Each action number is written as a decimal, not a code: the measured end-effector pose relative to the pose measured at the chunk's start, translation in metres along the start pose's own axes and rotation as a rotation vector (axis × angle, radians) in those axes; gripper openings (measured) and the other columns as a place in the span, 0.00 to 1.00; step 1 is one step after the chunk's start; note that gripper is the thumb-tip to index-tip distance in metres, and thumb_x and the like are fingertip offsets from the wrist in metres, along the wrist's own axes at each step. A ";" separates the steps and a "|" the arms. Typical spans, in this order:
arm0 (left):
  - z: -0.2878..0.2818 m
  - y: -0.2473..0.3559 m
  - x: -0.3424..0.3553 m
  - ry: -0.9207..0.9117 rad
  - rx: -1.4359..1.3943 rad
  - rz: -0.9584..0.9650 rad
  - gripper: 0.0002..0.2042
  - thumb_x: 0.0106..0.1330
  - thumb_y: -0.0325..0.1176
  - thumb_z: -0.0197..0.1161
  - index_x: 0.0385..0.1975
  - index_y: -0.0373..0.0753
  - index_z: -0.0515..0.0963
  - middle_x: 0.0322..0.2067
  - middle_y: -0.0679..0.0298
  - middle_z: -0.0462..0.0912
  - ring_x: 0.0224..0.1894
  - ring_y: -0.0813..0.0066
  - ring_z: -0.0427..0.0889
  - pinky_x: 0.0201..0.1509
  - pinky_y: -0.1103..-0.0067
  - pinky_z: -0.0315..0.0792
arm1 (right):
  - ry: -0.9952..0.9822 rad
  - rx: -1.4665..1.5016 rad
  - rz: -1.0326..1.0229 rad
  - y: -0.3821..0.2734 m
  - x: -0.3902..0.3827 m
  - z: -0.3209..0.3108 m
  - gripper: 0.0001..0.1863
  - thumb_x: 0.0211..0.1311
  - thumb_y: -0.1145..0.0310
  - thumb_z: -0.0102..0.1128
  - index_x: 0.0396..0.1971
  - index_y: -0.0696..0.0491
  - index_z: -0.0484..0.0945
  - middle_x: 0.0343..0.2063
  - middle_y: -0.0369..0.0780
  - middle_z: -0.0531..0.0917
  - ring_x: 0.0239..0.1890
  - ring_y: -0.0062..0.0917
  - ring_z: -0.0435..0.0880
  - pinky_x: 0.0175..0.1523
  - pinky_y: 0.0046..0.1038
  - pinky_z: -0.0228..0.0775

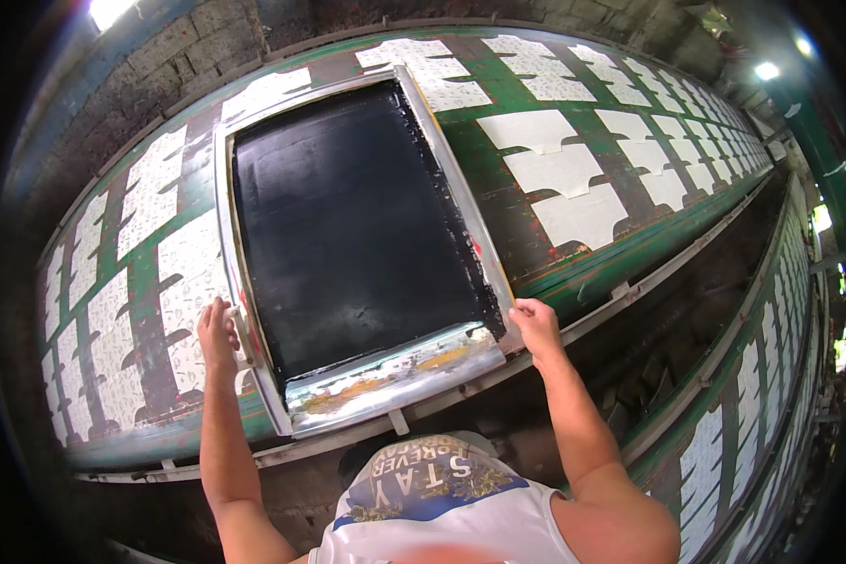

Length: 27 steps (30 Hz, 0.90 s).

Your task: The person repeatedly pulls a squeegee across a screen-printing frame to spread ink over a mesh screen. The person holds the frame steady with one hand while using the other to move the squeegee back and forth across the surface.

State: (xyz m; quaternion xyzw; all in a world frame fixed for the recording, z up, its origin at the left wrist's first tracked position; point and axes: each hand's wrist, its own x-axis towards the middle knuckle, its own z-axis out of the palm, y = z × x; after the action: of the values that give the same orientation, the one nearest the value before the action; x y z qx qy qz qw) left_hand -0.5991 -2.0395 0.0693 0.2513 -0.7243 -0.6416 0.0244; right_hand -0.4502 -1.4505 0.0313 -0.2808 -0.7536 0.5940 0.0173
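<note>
A large screen-printing frame [461, 202] of pale metal lies across the long green table, slightly tilted in view. Its dark, glossy mesh [348, 226] fills the middle. Along the near end runs a metal strip [395, 376] smeared with yellow-brown and white. My left hand [218, 336] is closed at the frame's left side, fingers curled by a small handle there. On the opposite side my right hand [536, 327] pinches the frame's right edge near its lower corner. Whatever lies beneath the frame is hidden.
White cut fabric pieces lie in rows on the table [526, 268]: patterned ones [193, 268] at left, plain ones [583, 207] at right. A rail [630, 296] edges the near side. Another table with pieces [747, 423] stands at right. A block wall [188, 47] rises behind.
</note>
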 end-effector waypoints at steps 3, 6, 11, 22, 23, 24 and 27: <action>0.033 -0.001 -0.015 -0.012 -0.008 0.022 0.20 0.81 0.54 0.64 0.48 0.39 0.85 0.21 0.76 0.69 0.17 0.89 0.63 0.18 0.85 0.58 | 0.003 -0.006 -0.015 0.012 0.018 -0.030 0.15 0.72 0.75 0.70 0.54 0.65 0.87 0.44 0.40 0.93 0.46 0.20 0.89 0.54 0.26 0.80; 0.055 -0.002 -0.026 -0.026 -0.021 0.027 0.21 0.82 0.54 0.64 0.48 0.38 0.84 0.21 0.76 0.69 0.17 0.89 0.64 0.18 0.85 0.59 | 0.007 0.018 -0.030 0.021 0.033 -0.052 0.17 0.71 0.74 0.72 0.56 0.66 0.87 0.44 0.43 0.93 0.45 0.21 0.90 0.52 0.28 0.81; 0.077 -0.004 -0.036 -0.031 -0.028 0.044 0.20 0.82 0.52 0.64 0.47 0.39 0.83 0.20 0.76 0.68 0.16 0.89 0.64 0.18 0.84 0.59 | -0.010 -0.023 -0.028 0.026 0.044 -0.074 0.19 0.72 0.74 0.71 0.58 0.67 0.86 0.46 0.44 0.93 0.47 0.23 0.90 0.53 0.28 0.81; 0.098 -0.021 -0.040 -0.035 0.111 0.077 0.16 0.82 0.50 0.65 0.49 0.44 0.83 0.23 0.77 0.68 0.19 0.88 0.65 0.20 0.83 0.61 | -0.075 -0.024 -0.066 0.012 0.034 -0.092 0.26 0.73 0.76 0.66 0.68 0.67 0.79 0.58 0.48 0.90 0.58 0.30 0.90 0.66 0.32 0.79; 0.100 -0.022 -0.040 -0.045 0.122 0.094 0.16 0.82 0.50 0.65 0.49 0.44 0.83 0.23 0.77 0.68 0.18 0.88 0.64 0.20 0.83 0.61 | -0.037 -0.024 -0.022 0.006 0.030 -0.088 0.27 0.73 0.75 0.67 0.69 0.66 0.78 0.58 0.49 0.90 0.59 0.33 0.90 0.68 0.35 0.79; 0.100 -0.024 -0.040 -0.052 0.102 0.068 0.16 0.81 0.51 0.66 0.49 0.43 0.83 0.22 0.77 0.68 0.18 0.87 0.64 0.19 0.82 0.60 | -0.034 -0.355 -0.189 -0.003 0.022 -0.086 0.29 0.72 0.73 0.68 0.70 0.65 0.78 0.61 0.51 0.88 0.61 0.39 0.88 0.70 0.39 0.77; 0.099 -0.029 -0.032 -0.024 0.187 0.073 0.19 0.80 0.54 0.67 0.47 0.42 0.82 0.22 0.76 0.68 0.19 0.86 0.66 0.20 0.80 0.61 | 0.042 -0.903 -0.718 -0.029 -0.020 -0.056 0.34 0.64 0.68 0.75 0.70 0.56 0.79 0.71 0.51 0.79 0.73 0.52 0.75 0.78 0.50 0.66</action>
State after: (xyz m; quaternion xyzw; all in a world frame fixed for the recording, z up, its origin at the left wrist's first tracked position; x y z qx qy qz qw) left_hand -0.5967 -1.9378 0.0334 0.2181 -0.7898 -0.5730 0.0154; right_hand -0.4244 -1.4134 0.0804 0.0012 -0.9801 0.1645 0.1111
